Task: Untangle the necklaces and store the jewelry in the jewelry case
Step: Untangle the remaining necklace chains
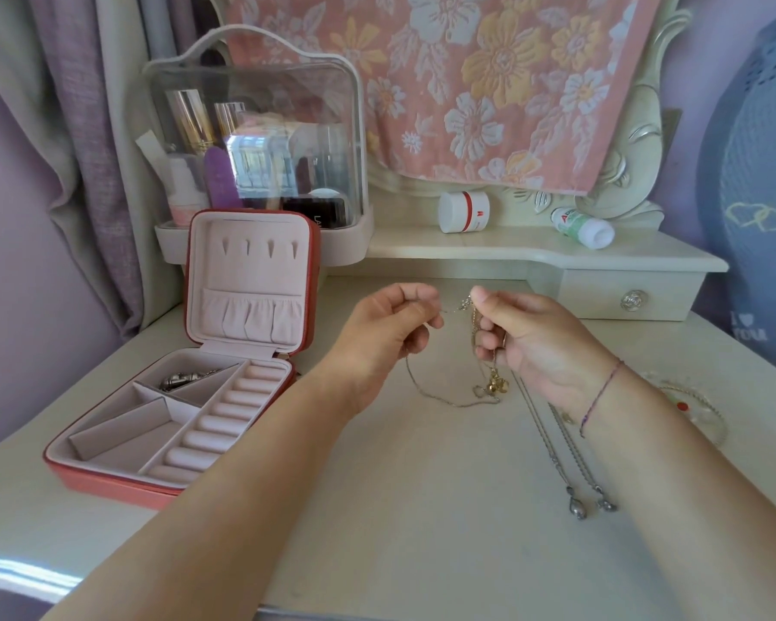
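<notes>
My left hand (pixel 388 327) and my right hand (pixel 527 336) are raised over the dresser top, each pinching part of a tangle of thin necklaces (pixel 480 351). A gold flower pendant (pixel 496 386) dangles below my right hand, and a fine chain (pixel 440 398) loops from my left hand down onto the table. Two silver chains with teardrop pendants (pixel 576 508) trail from under my right wrist. The red jewelry case (pixel 108 479) stands open at the left with pink lining; a silver piece (pixel 178 379) lies in its back compartment.
A clear cosmetics box (pixel 252 141) stands behind the case. On the raised shelf (pixel 467 248) lie a white jar (pixel 463 211) and a tipped bottle (pixel 583 227). A glass dish (pixel 691 407) sits at the right beside my wrist. A small drawer (pixel 630 300) is behind my hands.
</notes>
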Available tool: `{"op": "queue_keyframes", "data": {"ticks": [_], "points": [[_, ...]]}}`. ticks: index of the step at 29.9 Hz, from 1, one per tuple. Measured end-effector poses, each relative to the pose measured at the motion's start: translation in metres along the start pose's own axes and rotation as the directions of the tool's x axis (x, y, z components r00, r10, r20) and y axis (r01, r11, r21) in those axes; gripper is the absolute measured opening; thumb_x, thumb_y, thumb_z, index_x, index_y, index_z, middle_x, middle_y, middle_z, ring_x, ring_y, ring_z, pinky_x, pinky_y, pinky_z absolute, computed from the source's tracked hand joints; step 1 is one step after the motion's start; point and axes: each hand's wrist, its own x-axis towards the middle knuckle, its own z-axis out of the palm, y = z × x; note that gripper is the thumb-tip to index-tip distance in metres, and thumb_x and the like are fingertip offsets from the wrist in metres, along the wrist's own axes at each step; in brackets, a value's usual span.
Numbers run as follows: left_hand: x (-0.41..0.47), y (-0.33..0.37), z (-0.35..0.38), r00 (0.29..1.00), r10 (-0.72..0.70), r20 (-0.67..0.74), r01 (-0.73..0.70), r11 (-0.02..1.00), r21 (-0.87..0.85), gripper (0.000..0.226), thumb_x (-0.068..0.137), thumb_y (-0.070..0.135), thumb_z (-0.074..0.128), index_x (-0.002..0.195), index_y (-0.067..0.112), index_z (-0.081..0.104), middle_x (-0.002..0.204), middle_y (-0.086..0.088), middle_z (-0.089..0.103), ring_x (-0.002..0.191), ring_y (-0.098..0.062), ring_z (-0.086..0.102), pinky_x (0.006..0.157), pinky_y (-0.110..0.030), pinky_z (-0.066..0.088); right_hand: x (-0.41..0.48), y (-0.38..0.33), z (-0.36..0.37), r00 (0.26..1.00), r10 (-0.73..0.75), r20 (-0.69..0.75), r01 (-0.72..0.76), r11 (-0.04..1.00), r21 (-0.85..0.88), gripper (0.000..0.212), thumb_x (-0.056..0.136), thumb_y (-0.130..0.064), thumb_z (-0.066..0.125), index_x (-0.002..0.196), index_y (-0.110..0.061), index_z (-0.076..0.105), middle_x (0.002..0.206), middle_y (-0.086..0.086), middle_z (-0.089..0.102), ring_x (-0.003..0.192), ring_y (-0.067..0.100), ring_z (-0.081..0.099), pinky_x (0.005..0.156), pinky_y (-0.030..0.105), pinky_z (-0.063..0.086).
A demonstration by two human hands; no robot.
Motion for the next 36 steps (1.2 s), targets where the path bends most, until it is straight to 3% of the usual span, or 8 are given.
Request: {"op": "queue_keyframes", "data": {"ticks": [4,6,10,15,19,25,30,36], "points": [[-0.0018,-0.0004,0.0021,0.992,-0.095,0.080,0.092,0.995,0.047,0.026,0.101,0.026,0.047,0.105,0.011,0.068,0.062,0.000,0.050,0.049,-0.012,0.035,0.054,-0.021,0.034,0.0003,0.0006,0.0007,1.000,-0.010,0.030,0.010,1.000,0.002,0.025,0.083,-0.026,0.064,0.069,-0.010,0.051,0.058,0.000,0.042,0.044,0.010,0.040,0.050,0.023,0.043],[-0.0025,-0.0009,0.0023,0.988,-0.110,0.106,0.100,0.991,0.092,0.027,0.096,0.031,0.054,0.100,0.011,0.071,0.057,0.001,0.039,0.049,-0.012,0.027,0.053,-0.022,0.025,0.0006,0.0002,0.0004,0.999,-0.017,0.040,0.017,1.000,0.001,0.026,0.077,-0.029,0.066,0.069,-0.009,0.052,0.059,0.000,0.040,0.045,0.010,0.038,0.048,0.023,0.042],[-0.0042,-0.0001,0.0024,0.988,-0.095,0.120,0.089,0.995,0.053,0.026,0.077,0.033,0.068,0.091,0.011,0.073,0.056,0.004,0.025,0.055,-0.013,0.016,0.054,-0.025,0.016,0.0010,0.0002,-0.0002,0.999,-0.021,0.026,0.022,1.000,-0.013,0.027,0.085,-0.022,0.065,0.062,-0.013,0.054,0.060,0.000,0.040,0.048,0.012,0.036,0.050,0.024,0.041],[-0.0007,-0.0015,0.0009,0.997,-0.066,0.037,0.066,0.998,0.008,0.016,0.088,0.017,0.066,0.098,0.007,0.072,0.053,0.006,0.027,0.048,-0.010,0.020,0.049,-0.019,0.021,-0.0005,-0.0002,0.0011,0.999,0.015,0.029,-0.013,0.999,-0.046,0.020,0.085,-0.023,0.065,0.070,-0.011,0.058,0.062,-0.001,0.041,0.044,0.009,0.036,0.048,0.023,0.040],[0.0015,-0.0030,-0.0007,0.998,-0.056,0.020,0.058,0.991,-0.123,0.011,0.091,0.014,0.061,0.088,0.014,0.072,0.056,0.006,0.031,0.049,-0.008,0.027,0.047,-0.016,0.027,-0.0028,-0.0009,0.0023,0.997,0.056,0.050,-0.052,0.996,-0.073,0.014,0.087,-0.021,0.064,0.080,-0.010,0.063,0.074,0.001,0.049,0.049,0.011,0.035,0.052,0.025,0.040],[0.0041,-0.0024,-0.0022,0.991,-0.066,0.116,0.091,0.970,-0.227,0.015,0.098,0.015,0.050,0.094,0.008,0.062,0.084,-0.002,0.069,0.078,-0.011,0.066,0.076,-0.022,0.051,-0.0035,-0.0015,0.0019,0.990,0.048,0.133,-0.039,0.996,-0.075,0.010,0.084,-0.016,0.063,0.075,-0.013,0.062,0.080,0.005,0.055,0.044,0.006,0.032,0.050,0.020,0.034],[0.0021,-0.0026,-0.0008,0.987,-0.058,0.151,0.089,0.974,-0.208,0.014,0.099,0.014,0.048,0.091,0.011,0.059,0.074,-0.001,0.066,0.071,-0.013,0.062,0.078,-0.025,0.052,-0.0018,-0.0044,-0.0011,0.995,0.006,0.097,-0.005,1.000,-0.014,0.014,0.091,-0.018,0.057,0.080,-0.010,0.059,0.056,-0.003,0.033,0.039,0.005,0.022,0.040,0.016,0.020],[-0.0002,-0.0021,0.0016,0.993,-0.053,0.103,0.065,0.991,-0.119,0.013,0.098,0.013,0.052,0.088,0.012,0.061,0.068,0.004,0.055,0.052,-0.006,0.042,0.054,-0.017,0.040,-0.0019,-0.0056,-0.0037,0.999,-0.034,0.035,0.035,0.999,-0.034,0.011,0.091,-0.013,0.058,0.086,-0.009,0.067,0.050,-0.007,0.028,0.040,0.005,0.019,0.040,0.018,0.016]]}}
